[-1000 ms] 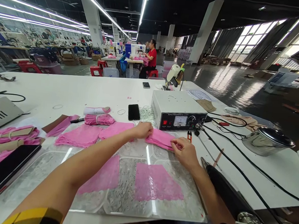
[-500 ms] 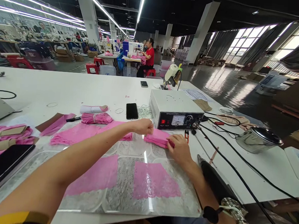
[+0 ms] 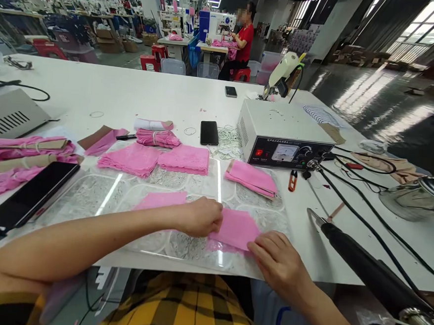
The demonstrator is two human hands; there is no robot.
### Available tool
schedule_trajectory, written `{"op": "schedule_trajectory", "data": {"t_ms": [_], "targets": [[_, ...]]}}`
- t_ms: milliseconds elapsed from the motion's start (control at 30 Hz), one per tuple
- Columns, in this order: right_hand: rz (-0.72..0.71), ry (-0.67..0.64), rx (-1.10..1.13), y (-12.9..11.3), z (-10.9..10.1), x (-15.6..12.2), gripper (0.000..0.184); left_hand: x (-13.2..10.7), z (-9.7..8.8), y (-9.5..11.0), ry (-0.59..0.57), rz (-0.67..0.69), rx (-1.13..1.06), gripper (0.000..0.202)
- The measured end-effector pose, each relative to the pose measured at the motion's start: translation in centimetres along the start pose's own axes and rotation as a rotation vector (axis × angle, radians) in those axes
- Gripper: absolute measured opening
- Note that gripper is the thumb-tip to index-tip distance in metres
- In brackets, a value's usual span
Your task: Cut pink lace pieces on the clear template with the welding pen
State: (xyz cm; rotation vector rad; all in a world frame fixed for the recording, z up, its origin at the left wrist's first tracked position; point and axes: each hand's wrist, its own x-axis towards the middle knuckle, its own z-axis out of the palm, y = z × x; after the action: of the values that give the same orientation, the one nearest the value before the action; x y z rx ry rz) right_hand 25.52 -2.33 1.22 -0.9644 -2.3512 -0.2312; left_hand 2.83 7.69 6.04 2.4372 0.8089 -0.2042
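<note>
A flat pink fabric piece (image 3: 237, 227) is stretched between my hands, low over the glossy marble-patterned mat (image 3: 273, 211). My left hand (image 3: 201, 217) pinches its left edge, and my right hand (image 3: 280, 260) has the lower right corner between thumb and fingers. Scalloped pink fabric shows beneath its lower edge. Another pink piece (image 3: 162, 198) lies on the mat, partly covered by my left forearm. Beyond my hands sits a folded pink stack (image 3: 251, 177). Two flat pink piles, a left pile (image 3: 130, 159) and a right pile (image 3: 185, 159), lie farther left.
A black handheld tool (image 3: 362, 266) with a metal tip rests at the right, cabled to a control box (image 3: 285, 137). Small orange snips (image 3: 292, 181) lie near the box. Phones, tied pink bundles (image 3: 158, 137) and a glass jar (image 3: 419, 196) surround the mat. A person in red sits at a sewing machine beyond.
Both hands have come from the folded stack toward me, bringing a single pink piece over the right-hand piece on the mat. The view has tilted down.
</note>
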Motion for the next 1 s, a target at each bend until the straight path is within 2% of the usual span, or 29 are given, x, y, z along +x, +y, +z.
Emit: {"op": "schedule_trajectory", "data": {"t_ms": [200,467,667,1000], "targets": [[0.068,-0.051,0.101,-1.1,-0.1,0.5,0.019,-1.1,1.6,0.8,0.039,-0.017,0.056,0.021],[0.120,-0.072,0.229,-3.1,1.6,2.6,0.011,-1.3,1.6,1.0,0.030,-0.043,0.077,0.021],[0.190,-0.077,0.267,-3.2,2.8,2.5,0.012,-1.3,1.7,0.9,0.029,-0.044,0.069,0.020],[0.320,-0.107,0.416,-3.0,2.7,2.8,0.016,-1.3,2.1,0.5,0.065,-0.037,0.042,0.014]]}}
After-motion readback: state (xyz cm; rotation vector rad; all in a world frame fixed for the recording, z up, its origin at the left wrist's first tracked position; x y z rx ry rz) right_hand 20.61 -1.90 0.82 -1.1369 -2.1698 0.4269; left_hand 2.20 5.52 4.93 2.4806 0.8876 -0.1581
